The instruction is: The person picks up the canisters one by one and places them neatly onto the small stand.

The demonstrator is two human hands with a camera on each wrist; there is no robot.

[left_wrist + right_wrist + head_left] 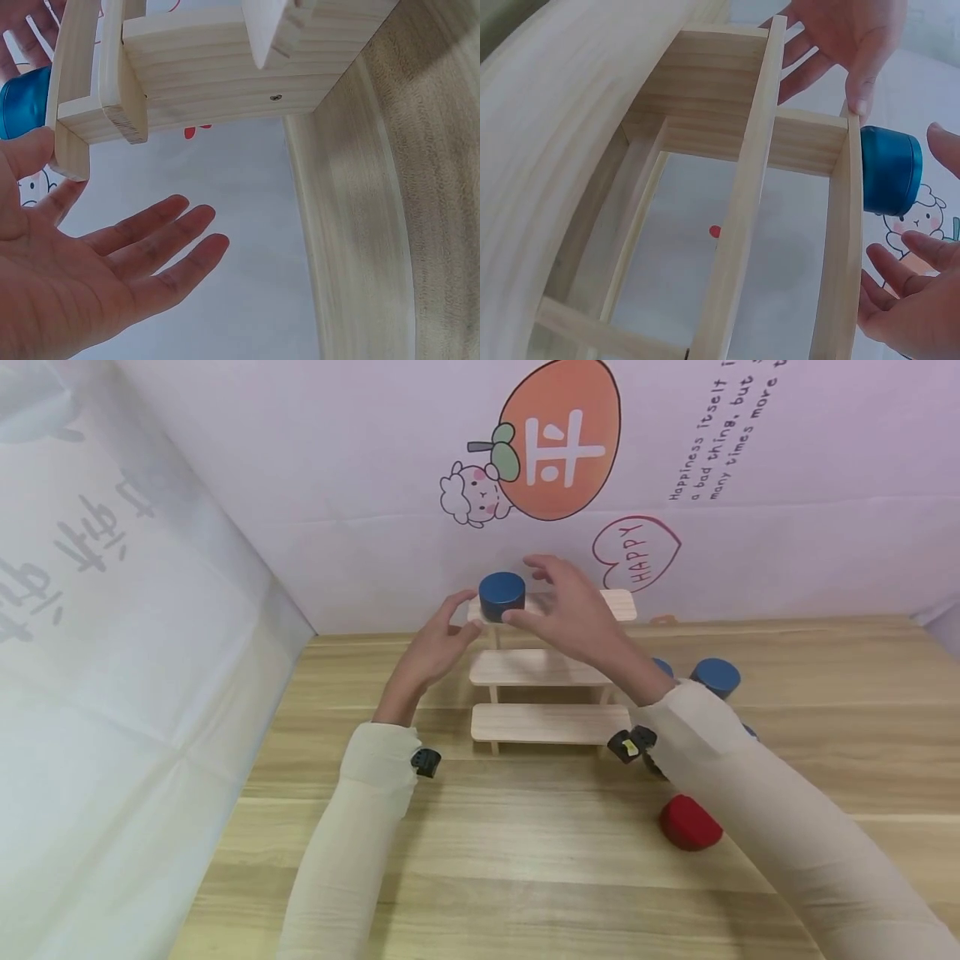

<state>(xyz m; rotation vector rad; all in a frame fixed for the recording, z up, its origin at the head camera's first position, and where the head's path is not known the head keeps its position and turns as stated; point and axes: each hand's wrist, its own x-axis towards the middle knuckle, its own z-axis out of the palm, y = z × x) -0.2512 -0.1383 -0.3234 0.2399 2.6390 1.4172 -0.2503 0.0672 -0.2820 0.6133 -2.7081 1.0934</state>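
A blue round tin (502,587) sits upright on the left part of the top tier of a light wooden stepped stand (551,723). My left hand (433,647) is at that tier's left end. In the left wrist view, its thumb and index finger touch the end of the board (73,154), while the other fingers extend loosely. To the tin's right is my right hand (573,614), thumb and fingers spread about it. The right wrist view shows a gap between this hand (915,300) and the tin (891,171). Neither hand grips the tin.
On the wooden table (525,860), a red round object (690,823) lies near my right forearm. Behind that arm stand more blue tins (716,675), partly hidden by the sleeve. A printed white cloth (360,552) hangs behind the stand, and another sheet (150,693) covers the left side.
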